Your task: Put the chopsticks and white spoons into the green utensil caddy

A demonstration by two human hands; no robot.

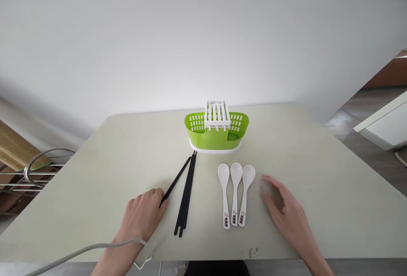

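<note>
My left hand (146,211) is closed around the near end of black chopsticks (176,182), whose far tips point toward the basket. Just right of it, more black chopsticks (187,197) lie together on the table. Three white spoons (235,193) rest side by side, bowls away from me and printed handles toward me. To their right, my right hand (284,210) is open and holds nothing, its thumb and fingers apart near the rightmost spoon without touching it. Behind the cutlery stands a green utensil basket (211,139) with a white slatted piece (217,115) across its middle.
The pale table (127,149) meets a white wall (203,38) at the back. A grey cable (85,248) crosses my left forearm. At the left stands a metal wire rack (34,174) with a wooden board (22,149). Dark marks (253,251) show near the front edge.
</note>
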